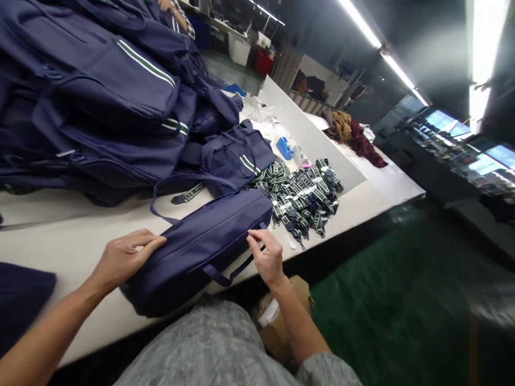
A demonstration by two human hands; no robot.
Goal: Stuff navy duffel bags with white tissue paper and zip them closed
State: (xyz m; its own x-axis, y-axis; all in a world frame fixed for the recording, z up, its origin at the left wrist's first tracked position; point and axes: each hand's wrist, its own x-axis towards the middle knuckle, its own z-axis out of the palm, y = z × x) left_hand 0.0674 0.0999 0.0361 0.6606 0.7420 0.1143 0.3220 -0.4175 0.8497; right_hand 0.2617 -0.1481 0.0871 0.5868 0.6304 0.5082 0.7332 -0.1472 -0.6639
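Observation:
A navy bag (201, 236) lies on its side at the table's front edge, with a long seam along its upper face. My left hand (124, 256) pinches the fabric near its left end, thumb and forefinger closed. At the right end, the fingertips of my right hand (266, 256) are pinched together on the bag's near edge. A strap handle (219, 276) loops off the near side, partly behind my right hand. Another thin strap (155, 201) arches up at the far side.
Navy bags with green-and-white stripes (147, 61) are piled at the back left. Several patterned straps with metal hooks (301, 195) lie heaped to the right, near a blue tape dispenser (285, 148). A grey divider (314, 134) stands behind. Below the table is a cardboard box (298, 295).

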